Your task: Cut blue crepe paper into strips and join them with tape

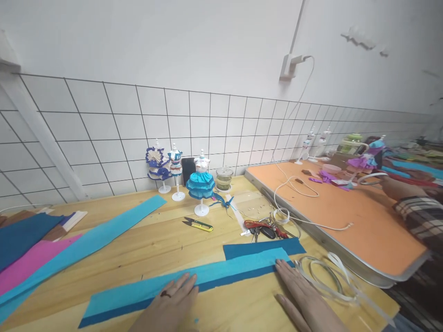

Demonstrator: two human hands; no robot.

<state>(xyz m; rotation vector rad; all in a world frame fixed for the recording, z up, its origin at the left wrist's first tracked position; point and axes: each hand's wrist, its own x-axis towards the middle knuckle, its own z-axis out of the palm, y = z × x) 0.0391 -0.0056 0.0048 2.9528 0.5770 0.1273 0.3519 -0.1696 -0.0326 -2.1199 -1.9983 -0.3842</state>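
Note:
A long light-blue strip [228, 267] lies across the wooden table in front of me, over a dark-blue strip [238, 277] that shows along its near edge. My left hand [173, 295] rests flat on the strips left of their middle, fingers stretched out, a dark ring on one finger. My right hand [294, 288] lies with fingers extended, its fingertips on the strips' right end. Another dark-blue piece [266, 247] lies just behind that end. Neither hand grips anything.
Yellow thread snips [199, 224], keys [266, 230] and a small dress stand with a blue ruffled skirt [200, 185] stand or lie behind. A coil of clear tubing [325, 276] is at right. A co-worker's hand [394, 189] is over the orange table [346, 207]. Coloured sheets [31, 240] lie left.

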